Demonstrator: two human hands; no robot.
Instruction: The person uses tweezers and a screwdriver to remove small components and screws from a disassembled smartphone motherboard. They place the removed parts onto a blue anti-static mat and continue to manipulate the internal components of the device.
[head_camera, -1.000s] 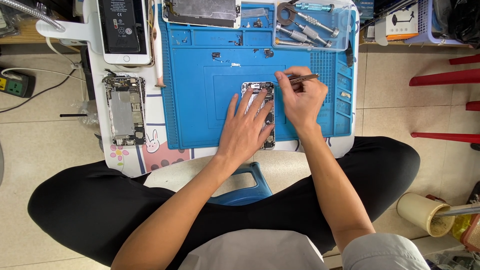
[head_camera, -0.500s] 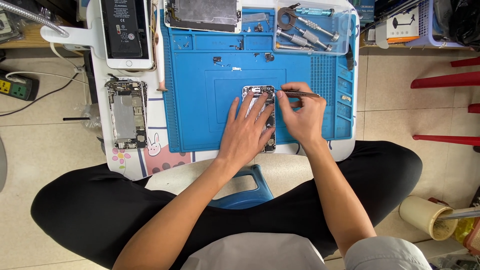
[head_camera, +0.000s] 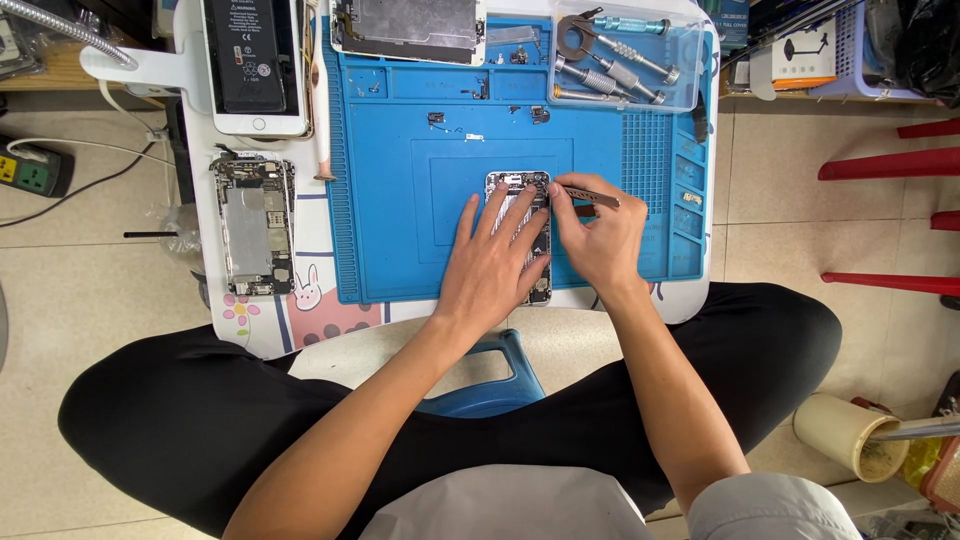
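Observation:
An opened phone body (head_camera: 519, 190) lies on a blue repair mat (head_camera: 400, 200) in the middle of a small white table. My left hand (head_camera: 497, 260) lies flat over the phone's lower half, fingers spread and pressing on it. My right hand (head_camera: 600, 240) sits just right of the phone and pinches metal tweezers (head_camera: 590, 197), whose tips point left at the phone's upper right edge. Small screws and metal parts (head_camera: 470, 125) lie on the mat above the phone.
A second opened phone chassis (head_camera: 252, 225) and a phone with its battery showing (head_camera: 252, 65) lie on the table's left side. A screen assembly (head_camera: 408, 28) and a clear tray of screwdrivers (head_camera: 625, 55) sit at the back. A paper cup (head_camera: 843, 433) stands on the floor.
My right hand has dropped lower and closer to the phone, bringing the tweezers down to its upper right edge. My left hand stays on the phone. The view has shifted slightly.

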